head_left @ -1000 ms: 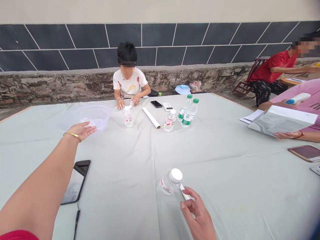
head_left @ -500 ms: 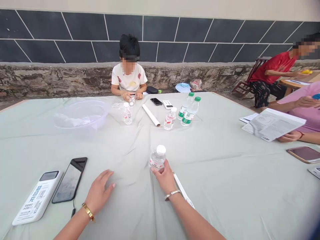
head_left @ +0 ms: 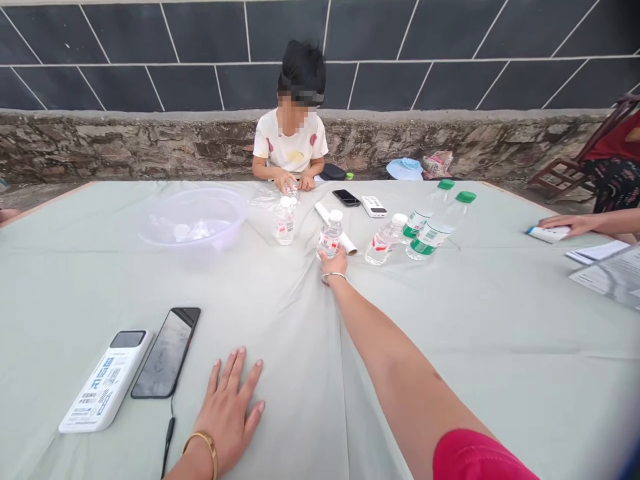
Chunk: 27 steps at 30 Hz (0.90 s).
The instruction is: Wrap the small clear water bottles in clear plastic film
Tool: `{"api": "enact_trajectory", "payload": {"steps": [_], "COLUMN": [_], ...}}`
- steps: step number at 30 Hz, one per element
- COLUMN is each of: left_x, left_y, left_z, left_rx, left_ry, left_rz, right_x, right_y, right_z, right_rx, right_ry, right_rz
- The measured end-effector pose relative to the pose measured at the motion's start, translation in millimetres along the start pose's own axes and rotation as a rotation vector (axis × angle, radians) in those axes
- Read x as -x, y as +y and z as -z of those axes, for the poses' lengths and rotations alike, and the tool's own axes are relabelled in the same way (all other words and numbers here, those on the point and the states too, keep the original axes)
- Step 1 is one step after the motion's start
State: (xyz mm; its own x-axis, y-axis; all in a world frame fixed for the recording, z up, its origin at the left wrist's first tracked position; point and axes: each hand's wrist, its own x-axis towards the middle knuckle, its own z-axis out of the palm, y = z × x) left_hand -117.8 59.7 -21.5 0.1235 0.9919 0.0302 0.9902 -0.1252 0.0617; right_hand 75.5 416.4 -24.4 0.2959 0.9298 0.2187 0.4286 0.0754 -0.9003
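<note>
My right hand (head_left: pixel 333 263), with a silver bangle at its wrist, reaches far across the table and is wrapped round the lower part of a small white-capped water bottle (head_left: pixel 331 233). A rolled white paper tube (head_left: pixel 347 243) lies just behind that bottle. One similar small bottle (head_left: pixel 285 225) stands to its left, another small bottle (head_left: pixel 382 244) to its right. My left hand (head_left: pixel 229 400) rests flat on the cloth with fingers spread, holding nothing. Close to it, on the left, lie a black phone (head_left: pixel 167 353) and a white power bank (head_left: pixel 105 383).
Two green-capped bottles (head_left: pixel 434 230) stand right of the small ones. A clear purplish basin (head_left: pixel 231 230) holds crumpled plastic. Opposite me, a person (head_left: pixel 290 143) handles a small bottle. Another phone (head_left: pixel 347 197) and a white device (head_left: pixel 374 206) lie nearby. Someone's hand (head_left: pixel 565 223) touches an object at right.
My right hand has carried the bottle forward, away from me, to the other small bottles. My left hand has flattened onto the cloth. The view has shifted left.
</note>
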Motion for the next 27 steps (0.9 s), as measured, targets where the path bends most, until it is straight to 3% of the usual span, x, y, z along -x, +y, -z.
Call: {"api": "enact_trajectory", "payload": {"steps": [3,6,11,15,20,23,27], "left_x": [1,0,-1,0,-2,-4,-6], "left_y": [0,1,2,0,1,3,6], "left_z": [-2,-4,-6,-9,-6,1,7], "left_rx": [-0.017,-0.01,-0.01,-0.054,-0.072,-0.03,0.041], "left_ry": [0.026,0.029,0.03,0.07,0.047,-0.037,-0.1], "left_rz": [-0.01,-0.002,-0.003,-0.034,-0.025,0.025,0.075], "right_x": [-9,11,49,28,-8,-2,49], "right_y": [-3,-4,-19,-45,-69,-73,-67], "right_z": [-6,-8,-35,-76,-115,-112,-66], "right_rx": [0.047,0.088,0.095,0.103,0.266,0.321,0.321], "right_ry": [0.041,0.054,-0.143,-0.191,-0.236,-0.268,-0.357], "right_rz": [-0.052,-0.081,0.002,0.022,-0.027,-0.031,0.042]}}
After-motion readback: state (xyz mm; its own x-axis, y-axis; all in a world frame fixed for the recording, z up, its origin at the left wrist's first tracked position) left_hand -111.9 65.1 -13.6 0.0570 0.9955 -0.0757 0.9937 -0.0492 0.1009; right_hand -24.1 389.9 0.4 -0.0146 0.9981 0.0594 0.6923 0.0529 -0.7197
